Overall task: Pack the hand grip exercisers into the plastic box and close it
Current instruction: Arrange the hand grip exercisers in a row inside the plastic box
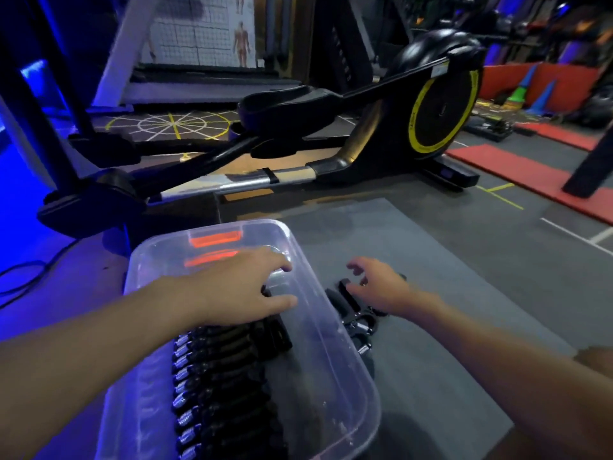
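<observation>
A clear plastic box (338, 356) stands open on a grey mat. Inside it, several black hand grip exercisers (219, 383) with metal springs lie packed in a row along the left side. My left hand (245, 287) hovers over the far end of that row inside the box, fingers spread, holding nothing. A few loose black exercisers (358, 318) lie on the mat just right of the box. My right hand (378, 287) is above them with fingers apart and curled down, not closed on any. Two orange latches (215, 240) show through the box's far wall.
A black elliptical trainer (331, 127) with a yellow-ringed flywheel stands just beyond the mat. The grey mat (447, 293) extends to the right of the box. Red mats (517, 167) and coloured cones (530, 91) lie at the far right. A cable (30, 277) runs on the floor at left.
</observation>
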A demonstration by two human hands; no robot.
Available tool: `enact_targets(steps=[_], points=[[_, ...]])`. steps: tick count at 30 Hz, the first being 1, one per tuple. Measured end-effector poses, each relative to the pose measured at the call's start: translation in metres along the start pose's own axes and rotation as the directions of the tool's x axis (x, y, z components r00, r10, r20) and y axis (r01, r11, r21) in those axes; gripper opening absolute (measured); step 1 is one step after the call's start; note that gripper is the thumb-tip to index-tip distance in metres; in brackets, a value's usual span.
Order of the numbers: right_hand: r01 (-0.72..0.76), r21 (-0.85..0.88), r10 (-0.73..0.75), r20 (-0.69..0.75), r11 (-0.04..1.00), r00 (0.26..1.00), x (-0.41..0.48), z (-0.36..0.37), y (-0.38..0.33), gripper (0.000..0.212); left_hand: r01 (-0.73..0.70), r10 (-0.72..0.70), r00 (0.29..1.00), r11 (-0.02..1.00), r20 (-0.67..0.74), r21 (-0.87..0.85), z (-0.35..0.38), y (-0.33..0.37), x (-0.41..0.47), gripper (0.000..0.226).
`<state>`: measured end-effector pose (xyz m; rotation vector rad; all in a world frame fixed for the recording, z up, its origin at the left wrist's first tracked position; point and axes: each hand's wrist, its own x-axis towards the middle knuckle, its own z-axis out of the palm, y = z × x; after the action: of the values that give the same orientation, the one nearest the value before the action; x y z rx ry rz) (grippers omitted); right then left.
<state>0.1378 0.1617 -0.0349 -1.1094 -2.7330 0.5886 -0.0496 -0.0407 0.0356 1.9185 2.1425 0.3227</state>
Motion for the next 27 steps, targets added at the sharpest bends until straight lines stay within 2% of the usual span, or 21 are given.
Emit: enact_targets(steps=[3, 4, 6, 8, 11, 15, 19, 22, 27], points=[[-0.118, -0.031, 0.121, 0.133, 0.993, 0.984, -0.015, 0.031, 0.037, 0.028, -0.016, 0.014, 0.996, 0.999, 0.084, 0.029, 0.017, 0.025, 0.016, 0.081], [-0.145, -0.049, 0.152, 0.187, 0.988, 0.971, -0.021, 0.043, 0.047, 0.033, -0.023, 0.019, 0.994, 0.999, 0.11, 0.035, 0.022, 0.032, 0.019, 0.078], [-0.169, -0.077, 0.184, 0.283, 0.983, 0.941, -0.029, 0.063, 0.066, 0.059, -0.035, 0.026, 0.99, 0.997, 0.136, 0.064, 0.033, 0.043, 0.022, 0.072], [-0.158, -0.074, 0.174, 0.333, 0.985, 0.927, -0.034, 0.075, 0.077, 0.075, -0.035, 0.021, 0.99, 0.995, 0.142, 0.094, 0.039, 0.05, 0.022, 0.073], [-0.159, -0.016, 0.155, 0.349, 0.987, 0.924, -0.034, 0.08, 0.087, 0.077, -0.02, 0.008, 0.993, 0.995, 0.121, 0.098, 0.042, 0.054, 0.022, 0.072], [-0.164, 0.014, 0.148, 0.361, 0.986, 0.921, -0.033, 0.081, 0.088, 0.065, -0.008, -0.001, 0.995, 0.996, 0.103, 0.083, 0.041, 0.055, 0.023, 0.069], [-0.186, -0.092, 0.208, 0.422, 0.978, 0.882, -0.039, 0.099, 0.079, 0.081, -0.009, 0.0, 0.994, 0.997, 0.111, 0.079, 0.042, 0.054, 0.024, 0.069], [-0.199, -0.162, 0.251, 0.429, 0.966, 0.868, -0.04, 0.105, 0.072, 0.079, -0.013, 0.005, 0.994, 0.997, 0.111, 0.071, 0.043, 0.052, 0.024, 0.069], [-0.312, -0.068, 0.314, 0.373, 0.948, 0.873, -0.041, 0.108, 0.062, 0.074, -0.022, 0.012, 0.992, 0.997, 0.126, 0.074, 0.042, 0.051, 0.025, 0.069]])
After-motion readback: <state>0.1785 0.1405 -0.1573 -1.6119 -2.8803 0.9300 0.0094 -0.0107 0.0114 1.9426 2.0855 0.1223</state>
